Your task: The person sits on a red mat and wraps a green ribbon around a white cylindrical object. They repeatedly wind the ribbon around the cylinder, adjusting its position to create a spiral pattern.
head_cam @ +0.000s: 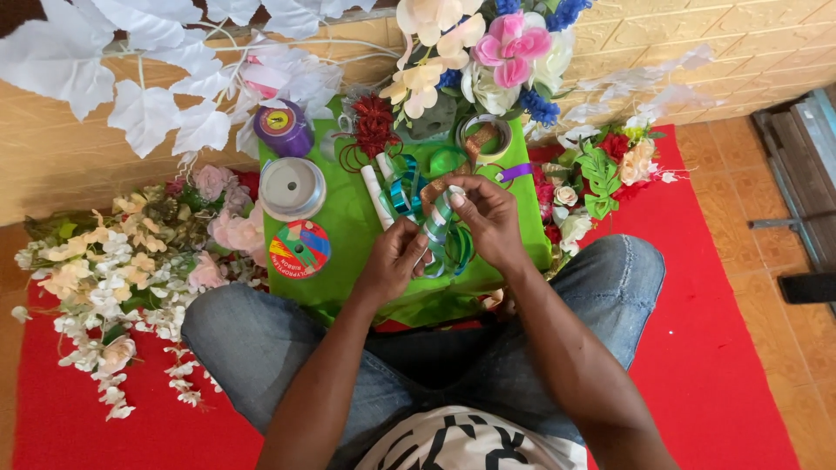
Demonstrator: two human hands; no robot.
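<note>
**Both hands work a green and white ribbon over the green worktop**

The ribbon (438, 222) is a narrow strip, striped green and white with a light sheen, bent into loops that stand up between the two hands. Below it more green ribbon curls in loose rings (455, 248) on the worktop, and a teal curl (402, 193) lies just beside them to the left.

The left hand (394, 258) comes up from below, its fingers (409, 231) pinched narrow on the lower part of the ribbon. The right hand (488, 219) reaches from the right, its fingers (455, 195) closed on the upper end of the strip, thumb and forefinger pressed together over it. The ribbon lies held between both sets of fingers, just above the middle of the small green worktop (348, 226), in front of the person's crossed legs in jeans (261, 335).

On the worktop to the left stand a grey spool (292, 187), a purple spool (283, 129) and a flat round ribbon reel with a coloured label (299, 248). Pale artificial flowers (122, 261) lie on the red carpet (723, 348) at the left, and a bunch of pink, cream and blue flowers (488, 52) stands behind the worktop
</note>
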